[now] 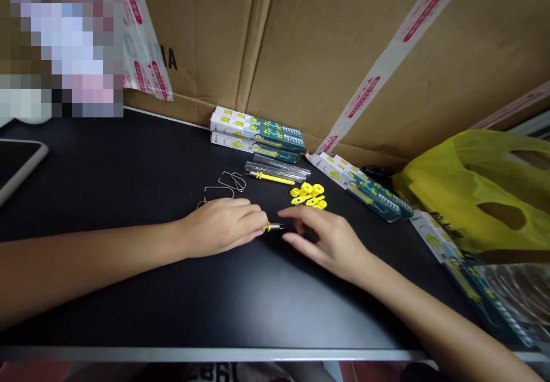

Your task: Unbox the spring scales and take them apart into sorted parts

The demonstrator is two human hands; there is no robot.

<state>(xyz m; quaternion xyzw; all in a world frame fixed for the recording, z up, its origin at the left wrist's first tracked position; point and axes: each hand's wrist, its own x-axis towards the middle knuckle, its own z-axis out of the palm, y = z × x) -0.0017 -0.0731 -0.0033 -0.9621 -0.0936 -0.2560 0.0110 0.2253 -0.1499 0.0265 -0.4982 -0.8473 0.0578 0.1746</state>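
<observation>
My left hand is closed round a yellow rod with a metal end that sticks out to the right of its fingers. Close to that end, my right hand has its thumb and index finger apart, with nothing visible between them. Bent metal hooks lie just beyond my left hand. Behind the hands are clear plastic tubes and another yellow rod with a metal end. Small yellow plastic parts are grouped beyond my right hand.
Printed boxes are stacked at the back of the black table; more boxes lie to the right. A yellow plastic bag is at the right, a white-edged device far left. Large cardboard stands behind.
</observation>
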